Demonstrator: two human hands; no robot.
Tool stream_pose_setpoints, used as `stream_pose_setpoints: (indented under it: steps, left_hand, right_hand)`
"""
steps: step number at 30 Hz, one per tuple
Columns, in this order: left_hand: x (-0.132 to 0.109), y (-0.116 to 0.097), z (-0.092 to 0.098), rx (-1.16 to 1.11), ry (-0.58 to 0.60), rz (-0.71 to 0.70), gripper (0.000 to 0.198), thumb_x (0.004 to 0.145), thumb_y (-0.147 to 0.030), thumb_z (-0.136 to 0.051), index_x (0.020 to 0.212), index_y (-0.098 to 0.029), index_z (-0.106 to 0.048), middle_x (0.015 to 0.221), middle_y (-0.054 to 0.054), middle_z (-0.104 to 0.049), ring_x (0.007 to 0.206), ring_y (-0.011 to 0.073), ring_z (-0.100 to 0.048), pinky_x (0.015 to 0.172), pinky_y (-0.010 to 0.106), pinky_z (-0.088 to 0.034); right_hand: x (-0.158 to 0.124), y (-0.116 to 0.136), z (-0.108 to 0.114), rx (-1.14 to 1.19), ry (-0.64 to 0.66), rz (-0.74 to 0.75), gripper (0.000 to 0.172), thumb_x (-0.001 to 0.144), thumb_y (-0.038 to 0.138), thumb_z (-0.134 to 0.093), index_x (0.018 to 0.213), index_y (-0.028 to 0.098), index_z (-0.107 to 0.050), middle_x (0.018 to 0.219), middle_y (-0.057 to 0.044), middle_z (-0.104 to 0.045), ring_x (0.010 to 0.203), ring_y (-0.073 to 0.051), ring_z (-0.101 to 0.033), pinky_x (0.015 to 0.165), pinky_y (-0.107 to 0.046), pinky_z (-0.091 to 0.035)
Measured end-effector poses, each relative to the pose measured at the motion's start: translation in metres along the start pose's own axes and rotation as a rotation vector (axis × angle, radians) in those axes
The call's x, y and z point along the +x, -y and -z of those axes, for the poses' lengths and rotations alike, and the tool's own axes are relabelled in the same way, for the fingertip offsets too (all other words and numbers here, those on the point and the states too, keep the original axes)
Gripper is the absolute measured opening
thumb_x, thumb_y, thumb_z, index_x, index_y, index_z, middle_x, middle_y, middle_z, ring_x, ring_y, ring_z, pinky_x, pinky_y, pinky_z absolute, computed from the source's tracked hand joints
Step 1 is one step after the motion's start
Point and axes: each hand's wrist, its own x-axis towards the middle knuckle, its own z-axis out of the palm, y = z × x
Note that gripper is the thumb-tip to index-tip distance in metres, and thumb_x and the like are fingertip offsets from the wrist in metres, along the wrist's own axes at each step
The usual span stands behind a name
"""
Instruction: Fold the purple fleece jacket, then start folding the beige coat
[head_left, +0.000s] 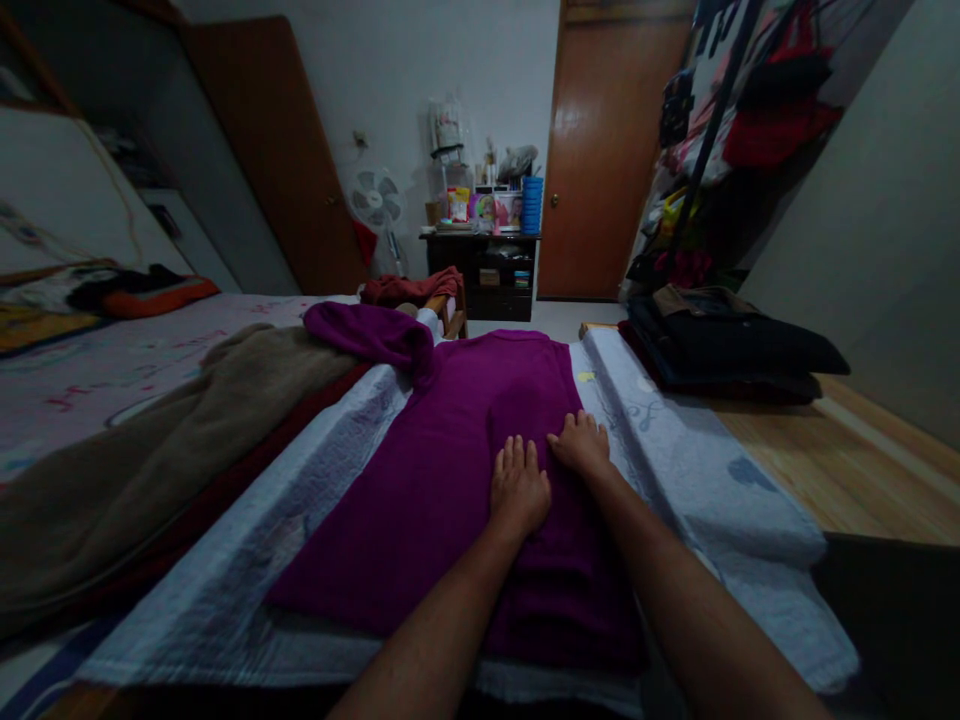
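A purple long-sleeved top lies spread on a pale blue quilted cloth. One of its sleeves stretches out to the far left, over a brown fleece garment; the right side is folded inward over the body. My left hand rests flat on the folded part, fingers extended. Just right of it, my right hand presses on the top near its right edge, fingers spread. Neither hand grips the fabric.
Dark folded clothes are stacked on a wooden surface at the right. A bed with a pink patterned sheet is at the left. Farther back stand a fan, a dark cabinet and a wooden door.
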Motion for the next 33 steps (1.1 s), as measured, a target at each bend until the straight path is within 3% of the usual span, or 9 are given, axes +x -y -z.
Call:
stream_pose_setpoints:
  steps: [3, 6, 11, 20, 23, 27, 33]
  left_hand:
    - [0.0, 0.001, -0.001, 0.011, 0.005, -0.005, 0.056, 0.095, -0.033, -0.038, 0.146, -0.009, -0.039, 0.153, 0.017, -0.037, 0.144, 0.0275, -0.028, 0.118, 0.045, -0.024]
    - [0.0, 0.001, -0.002, 0.015, 0.005, -0.007, 0.055, 0.096, -0.033, -0.037, 0.146, -0.009, -0.039, 0.153, 0.017, -0.037, 0.144, 0.0273, -0.028, 0.118, 0.045, -0.024]
    - [-0.001, 0.002, -0.003, 0.002, -0.007, -0.015, 0.057, 0.094, -0.035, -0.039, 0.146, -0.009, -0.039, 0.153, 0.017, -0.037, 0.144, 0.0278, -0.028, 0.118, 0.044, -0.023]
    - [0.005, 0.002, 0.002, -0.025, 0.072, 0.005, 0.056, 0.094, -0.034, -0.04, 0.145, -0.011, -0.041, 0.152, 0.016, -0.039, 0.143, 0.0274, -0.031, 0.117, 0.045, -0.025]
    - [0.016, 0.005, 0.014, -0.037, 0.132, 0.032, 0.053, 0.094, -0.032, -0.04, 0.144, -0.016, -0.042, 0.153, 0.014, -0.038, 0.138, 0.0287, -0.038, 0.112, 0.046, -0.034]
    - [0.044, 0.012, 0.024, -0.014, 0.107, 0.096, 0.052, 0.094, -0.03, -0.04, 0.145, -0.02, -0.04, 0.156, 0.011, -0.032, 0.125, 0.0308, -0.051, 0.098, 0.045, -0.048]
    - [0.077, 0.019, 0.014, 0.035, 0.148, 0.093, 0.05, 0.094, -0.03, -0.039, 0.144, -0.028, -0.042, 0.152, 0.009, -0.039, 0.107, 0.0273, -0.063, 0.084, 0.041, -0.054]
  right_hand:
    - [0.007, 0.008, 0.0, 0.014, -0.08, 0.139, 0.062, 0.093, 0.033, -0.042, 0.147, 0.005, -0.033, 0.157, -0.018, -0.024, 0.145, -0.029, -0.021, 0.116, -0.043, -0.017]
    - [0.012, 0.012, -0.01, 0.055, -0.065, 0.239, 0.056, 0.097, 0.03, -0.035, 0.148, 0.008, -0.033, 0.158, -0.014, -0.025, 0.145, -0.026, -0.023, 0.116, -0.041, -0.018]
    - [0.014, 0.009, -0.026, 0.08, -0.101, 0.18, 0.056, 0.098, 0.038, -0.034, 0.148, 0.012, -0.036, 0.157, -0.012, -0.03, 0.144, -0.027, -0.023, 0.114, -0.042, -0.022]
    - [0.006, 0.013, -0.025, 0.034, -0.124, 0.142, 0.058, 0.097, 0.037, -0.034, 0.149, 0.013, -0.035, 0.157, -0.016, -0.026, 0.145, -0.028, -0.02, 0.113, -0.044, -0.021]
    - [0.005, 0.013, -0.026, 0.034, -0.123, 0.142, 0.057, 0.097, 0.037, -0.033, 0.149, 0.013, -0.034, 0.158, -0.015, -0.026, 0.146, -0.027, -0.02, 0.113, -0.044, -0.02]
    - [0.007, 0.014, -0.029, 0.035, -0.131, 0.125, 0.057, 0.098, 0.037, -0.033, 0.15, 0.014, -0.034, 0.158, -0.014, -0.026, 0.145, -0.028, -0.021, 0.114, -0.044, -0.02]
    - [0.008, 0.015, -0.032, 0.042, -0.145, 0.114, 0.056, 0.097, 0.037, -0.034, 0.15, 0.016, -0.035, 0.158, -0.012, -0.026, 0.145, -0.027, -0.021, 0.114, -0.044, -0.02]
